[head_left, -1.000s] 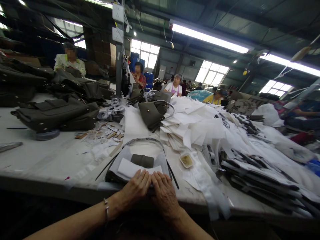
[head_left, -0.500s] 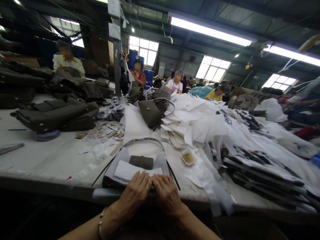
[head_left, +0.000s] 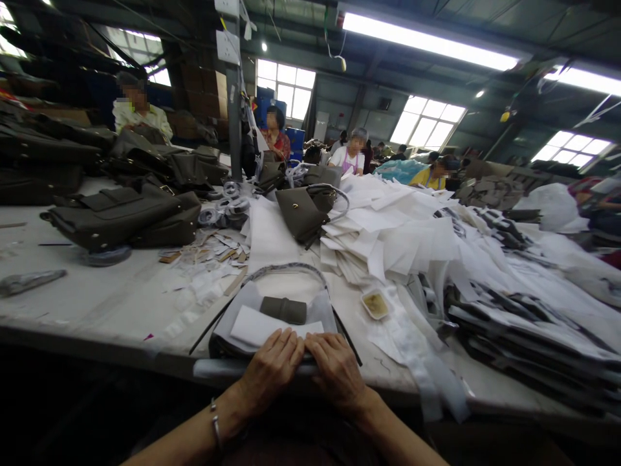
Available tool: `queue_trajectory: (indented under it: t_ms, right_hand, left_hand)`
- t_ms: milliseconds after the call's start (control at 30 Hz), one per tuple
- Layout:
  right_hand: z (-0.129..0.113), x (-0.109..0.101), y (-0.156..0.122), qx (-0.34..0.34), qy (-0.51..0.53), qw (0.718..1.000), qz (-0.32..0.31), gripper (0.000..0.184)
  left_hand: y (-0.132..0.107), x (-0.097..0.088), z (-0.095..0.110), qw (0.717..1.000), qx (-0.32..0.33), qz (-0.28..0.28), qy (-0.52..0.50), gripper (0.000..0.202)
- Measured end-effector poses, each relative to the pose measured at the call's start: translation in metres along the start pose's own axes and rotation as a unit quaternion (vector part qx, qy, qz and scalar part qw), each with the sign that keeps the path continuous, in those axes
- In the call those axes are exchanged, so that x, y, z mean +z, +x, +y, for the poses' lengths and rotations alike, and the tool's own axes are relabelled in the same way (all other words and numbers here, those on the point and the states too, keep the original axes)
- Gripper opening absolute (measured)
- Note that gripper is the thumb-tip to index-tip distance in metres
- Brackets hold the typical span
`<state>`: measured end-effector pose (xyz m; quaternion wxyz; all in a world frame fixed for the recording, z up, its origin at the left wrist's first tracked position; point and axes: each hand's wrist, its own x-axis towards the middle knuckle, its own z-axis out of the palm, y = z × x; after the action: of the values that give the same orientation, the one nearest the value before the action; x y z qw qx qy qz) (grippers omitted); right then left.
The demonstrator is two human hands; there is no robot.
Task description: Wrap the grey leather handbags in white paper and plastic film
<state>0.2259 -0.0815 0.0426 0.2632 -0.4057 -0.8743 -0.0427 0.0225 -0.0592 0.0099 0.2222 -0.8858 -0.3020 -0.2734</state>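
Observation:
A dark olive handbag [head_left: 220, 344] lies at the front edge of the table, its wrapped handle [head_left: 286, 266] arching away from me. Over it are a pale translucent sheet [head_left: 317, 304], a short olive piece with a raised middle band [head_left: 284, 310] and a folded white foam sheet [head_left: 257, 325]. My left hand [head_left: 273, 364] and my right hand [head_left: 336, 367] meet side by side at the foam's near edge. Their fingers are together and bent over it; the thumbs are hidden underneath. Dark straps [head_left: 349, 336] stick out on both sides of the bag.
Finished-looking olive bags [head_left: 121, 213] are heaped at left, and another handbag [head_left: 301, 210] stands behind. White sheets [head_left: 388, 233] pile up at centre right, near a small tray [head_left: 375, 304]. Stacked dark pieces [head_left: 528, 343] lie at right. Several people sit farther back.
The whole view has swung slightly left, so things appear farther right. Both hands stay on the foam's near edge, with only slight finger movement.

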Motion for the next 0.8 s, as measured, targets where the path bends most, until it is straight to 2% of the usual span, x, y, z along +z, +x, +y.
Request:
queue_trajectory:
  t_ms: [100,167,333,467,633,700,800]
  right_hand:
    - [0.003,-0.004,0.003,0.032,0.03,0.998,-0.048,0.05]
    - [0.005,-0.006,0.005,0.049,0.05,0.996,-0.057,0.057]
    - [0.007,-0.004,0.005,0.064,0.072,0.995,-0.035,0.049]
    - [0.011,0.001,0.004,0.009,0.035,0.999,0.007,0.047]
    - [0.02,0.0,0.009,-0.065,-0.009,0.997,0.029,0.039]
    - [0.022,0.002,0.011,-0.072,-0.012,0.997,0.039,0.037]
    - [0.022,0.006,0.012,-0.042,0.007,0.997,0.058,0.03]
  left_hand:
    - [0.003,0.003,-0.002,1.0,0.003,0.007,-0.003,0.031]
    - [0.005,0.005,-0.004,1.0,0.004,0.0,-0.007,0.03]
    - [0.011,0.004,-0.007,1.0,0.008,-0.014,-0.012,0.03]
    - [0.017,-0.001,-0.011,0.999,0.023,-0.03,-0.012,0.029]
    - [0.026,-0.007,-0.018,0.996,0.06,-0.063,-0.012,0.028]
    - [0.029,-0.006,-0.019,0.996,0.064,-0.069,-0.01,0.026]
    - [0.028,-0.002,-0.014,0.995,0.05,-0.091,0.011,0.026]
